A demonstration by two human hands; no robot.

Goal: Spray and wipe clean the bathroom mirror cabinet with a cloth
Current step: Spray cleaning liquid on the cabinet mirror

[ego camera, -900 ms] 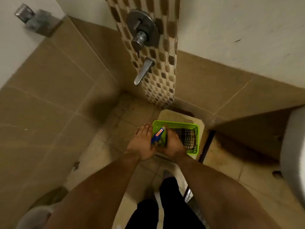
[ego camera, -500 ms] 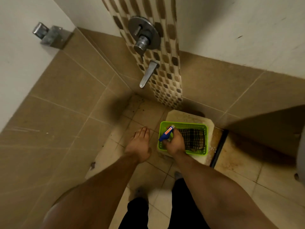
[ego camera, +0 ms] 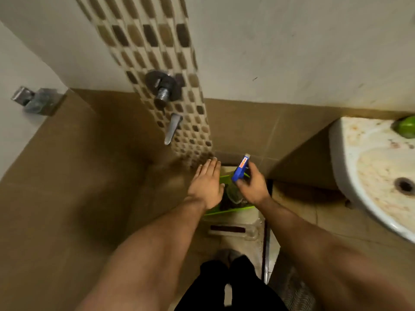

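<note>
Seen from the head camera, this is a bathroom corner with beige floor tiles point(ego camera: 298, 209) and brown wall tiles point(ego camera: 74, 167) under pale plaster. A mosaic strip point(ego camera: 157, 52) runs down the far wall, carrying a round metal valve point(ego camera: 162, 87) with a spout point(ego camera: 171, 129) below it. A stained white sink point(ego camera: 370, 173) sits at the right, with something green point(ego camera: 407, 129) on its far rim (too blurred to name).

On the floor below the strip, a green basket point(ego camera: 226, 211) rests on a low pale block point(ego camera: 235, 227). The spray bottle point(ego camera: 240, 171) has a blue head with an orange label and a clear body. It is held above the basket, nozzle pointing away. The right hand point(ego camera: 254, 188) has its fingers curled round the bottle's neck. The left hand point(ego camera: 207, 187) hovers just to its left, palm down, fingers straight and together, holding nothing.
</note>
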